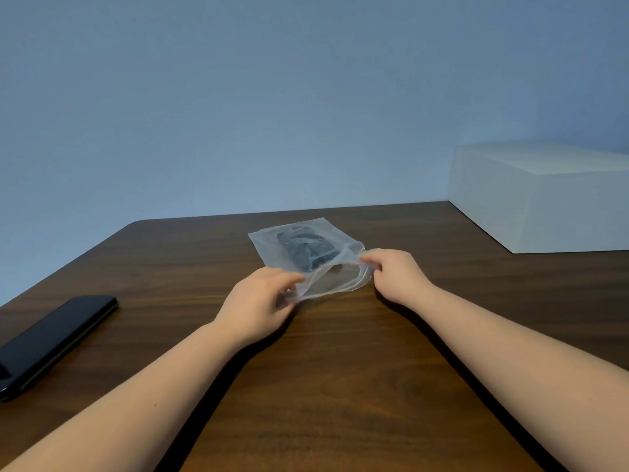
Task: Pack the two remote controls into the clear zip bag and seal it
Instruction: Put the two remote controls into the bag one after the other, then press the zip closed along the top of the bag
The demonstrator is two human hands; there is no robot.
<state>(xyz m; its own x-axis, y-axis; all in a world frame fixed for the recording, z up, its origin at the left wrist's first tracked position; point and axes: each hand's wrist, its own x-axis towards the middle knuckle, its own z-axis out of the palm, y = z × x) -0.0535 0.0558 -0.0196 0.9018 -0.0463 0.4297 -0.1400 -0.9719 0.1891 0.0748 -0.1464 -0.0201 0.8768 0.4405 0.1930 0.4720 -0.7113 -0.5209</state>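
Far left of the table (340, 386): one long black remote (56, 342) lies flat, near the left edge, well apart from the bag and from both hands; nothing touches it. Centre: left hand (258, 304) closed in a pinch on the near left corner of the clear zip bag (272, 245), fingers curled around the plastic at the mouth. The bag rests on the table, its far end flat, its near end lifted slightly between the two hands. Inside, toward the far end, a dark object (306, 250) is visible through the plastic; judged to be the first remote, though the film blurs its outline and detail cannot be confirmed. The mouth faces the person and gapes open, the two lips clearly separated between the hands. Right of centre: right hand (394, 270) pinching the near right corner of the mouth, thumb and fingers narrow on the film. Far right: a white box (544, 199) sits at the table's back corner, apart from the work. Status, as judged: roughly half done. One remote appears packed; the second is still out on the table; the seal is not yet made. Remaining: free a hand, bring the outside remote across, slide it in beside the first, press the strip shut along its whole width.
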